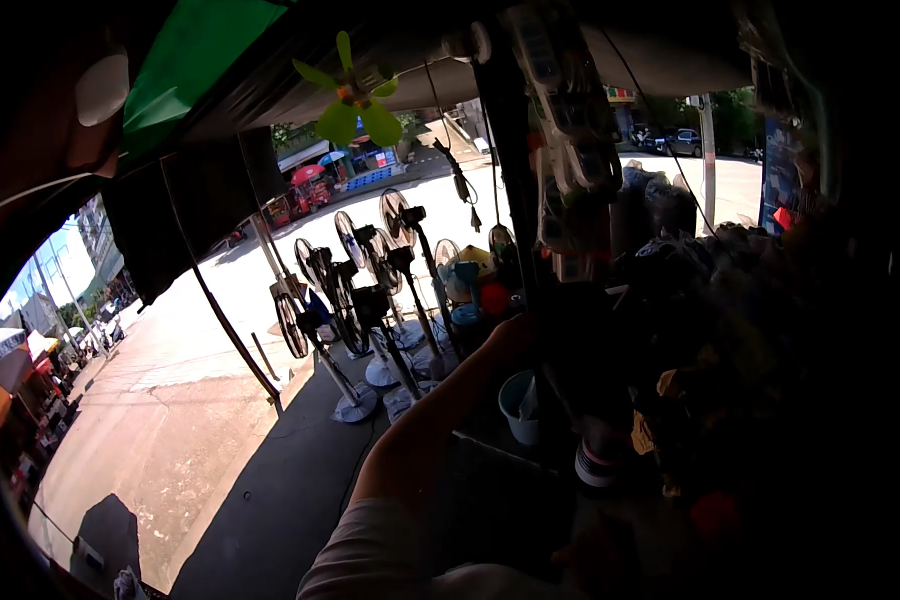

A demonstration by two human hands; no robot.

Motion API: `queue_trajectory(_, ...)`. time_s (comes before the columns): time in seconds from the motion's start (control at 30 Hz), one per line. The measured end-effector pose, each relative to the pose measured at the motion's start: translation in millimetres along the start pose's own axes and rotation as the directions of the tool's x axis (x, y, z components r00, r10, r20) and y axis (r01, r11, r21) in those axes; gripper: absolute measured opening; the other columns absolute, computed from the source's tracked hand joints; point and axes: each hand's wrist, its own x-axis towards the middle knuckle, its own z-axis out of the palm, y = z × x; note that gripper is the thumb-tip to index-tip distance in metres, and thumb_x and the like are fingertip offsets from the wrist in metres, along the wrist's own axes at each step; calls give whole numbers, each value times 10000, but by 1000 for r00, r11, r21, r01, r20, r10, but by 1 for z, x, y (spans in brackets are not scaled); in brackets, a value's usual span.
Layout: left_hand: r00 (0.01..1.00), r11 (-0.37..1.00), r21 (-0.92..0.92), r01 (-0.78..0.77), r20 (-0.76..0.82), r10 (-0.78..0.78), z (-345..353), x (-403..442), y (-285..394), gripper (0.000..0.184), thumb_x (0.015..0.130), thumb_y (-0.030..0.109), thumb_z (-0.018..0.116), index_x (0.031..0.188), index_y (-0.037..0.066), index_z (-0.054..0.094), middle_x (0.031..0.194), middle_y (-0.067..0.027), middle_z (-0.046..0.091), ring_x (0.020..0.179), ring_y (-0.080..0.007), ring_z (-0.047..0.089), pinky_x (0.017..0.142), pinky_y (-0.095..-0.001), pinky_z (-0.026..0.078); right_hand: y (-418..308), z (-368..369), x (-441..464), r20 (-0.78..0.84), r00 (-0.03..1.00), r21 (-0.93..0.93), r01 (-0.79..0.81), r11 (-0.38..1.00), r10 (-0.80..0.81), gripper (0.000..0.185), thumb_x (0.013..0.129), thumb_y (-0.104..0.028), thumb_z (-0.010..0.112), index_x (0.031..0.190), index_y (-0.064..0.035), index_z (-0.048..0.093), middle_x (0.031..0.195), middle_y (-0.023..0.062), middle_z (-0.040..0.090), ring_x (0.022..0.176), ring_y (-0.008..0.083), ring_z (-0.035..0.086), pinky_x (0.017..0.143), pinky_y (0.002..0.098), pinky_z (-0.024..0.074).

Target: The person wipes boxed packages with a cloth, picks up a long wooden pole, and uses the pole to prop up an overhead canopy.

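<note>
My left arm, in a light short sleeve, reaches forward across the middle of the head view. My left hand (pixel 513 338) ends in deep shadow beside a dark upright post (pixel 510 170). Its fingers are lost in the dark, so whether it holds anything does not show. Just below it stands a pale bucket (pixel 519 425) with something light inside. Beyond the arm are several pedestal fans (pixel 402 262), some with bases wrapped in plastic. My right hand cannot be made out; the lower right is nearly black.
Overhead hangs a yellow-green fan blade (pixel 348 98). A cable with a plug (pixel 457 180) dangles near the post, with packaged goods (pixel 575 150) beside it. Dark piled goods (pixel 710 270) fill the right. A sunlit road (pixel 170 420) lies outside, and a slanting pole (pixel 225 300) stands left.
</note>
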Motion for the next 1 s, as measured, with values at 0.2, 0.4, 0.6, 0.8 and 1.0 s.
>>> queue_trajectory(0.2,976,890,416,-189,176,125,-87,-66,46,268,836,202,509,1063,85,591,1155,-53,551,1104,-187,492,964,-261,366,-8,38,-10,-13,1000,-14,1,1000,-1,312,751,-356,623,785,-46,617,830,79,591,824,197,549,742,333,439)
queue_trajectory(0.4,982,770,610,-187,127,138,-110,-58,-37,302,807,139,526,1101,71,532,1028,-56,596,1036,-189,531,894,-309,434,-12,125,-21,255,967,-50,29,998,-15,310,749,-356,624,777,-48,619,832,78,590,828,197,547,746,333,438)
queue_trajectory(0.6,956,962,-265,67,-259,-138,-138,21,-25,381,789,95,584,1142,39,453,959,-67,617,856,-134,563,758,-251,448,-5,121,-21,328,945,-76,22,997,5,308,747,-357,625,768,-50,622,834,78,589,833,197,544,750,332,436)
queue_trajectory(0.8,828,936,-311,166,-472,-304,-137,108,-56,600,795,122,600,1299,-11,301,866,-85,601,755,-129,543,686,-242,449,3,66,-3,192,978,-144,-57,988,84,306,745,-357,625,760,-52,625,836,77,588,837,197,542,754,332,434)
queue_trajectory(1.0,765,746,-664,55,-452,-459,-171,182,-59,684,849,178,556,1357,0,134,1016,-183,575,891,-225,573,760,-326,469,-7,44,27,77,990,-217,-103,971,122,304,743,-357,626,752,-54,628,837,77,587,841,197,540,757,331,432)
